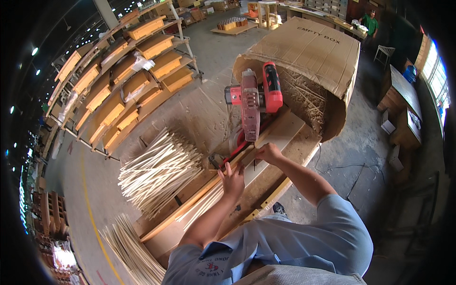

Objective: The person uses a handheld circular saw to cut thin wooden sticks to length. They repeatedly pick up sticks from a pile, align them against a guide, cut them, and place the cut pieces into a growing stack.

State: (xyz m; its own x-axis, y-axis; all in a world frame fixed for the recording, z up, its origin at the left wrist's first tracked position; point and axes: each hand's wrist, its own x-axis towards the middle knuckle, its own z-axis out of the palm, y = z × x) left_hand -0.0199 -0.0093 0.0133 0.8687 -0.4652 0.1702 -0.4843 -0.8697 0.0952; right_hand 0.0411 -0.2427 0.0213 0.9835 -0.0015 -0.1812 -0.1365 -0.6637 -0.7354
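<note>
A red miter saw (pixel 251 107) stands at the centre, its blade guard raised over a long wooden fence (pixel 190 202) on the workbench. My left hand (pixel 232 181) rests against the fence just short of the saw, fingers spread. Thin pale wooden sticks (pixel 202 207) lie along the fence beneath my left forearm, their far ends hidden by that hand. To the right of the blade, my right hand (pixel 270 153) is closed, its fingertips at the fence by the saw base; what they pinch is too small to make out.
A big pile of thin sticks (pixel 159 171) lies left of the fence, with another bundle (pixel 130 251) nearer me. Behind the saw, an open cardboard box (pixel 304 42) contains sawdust and offcuts. A rack of wooden drawers (pixel 156 47) stands far left. A person in green (pixel 370 23) is far right.
</note>
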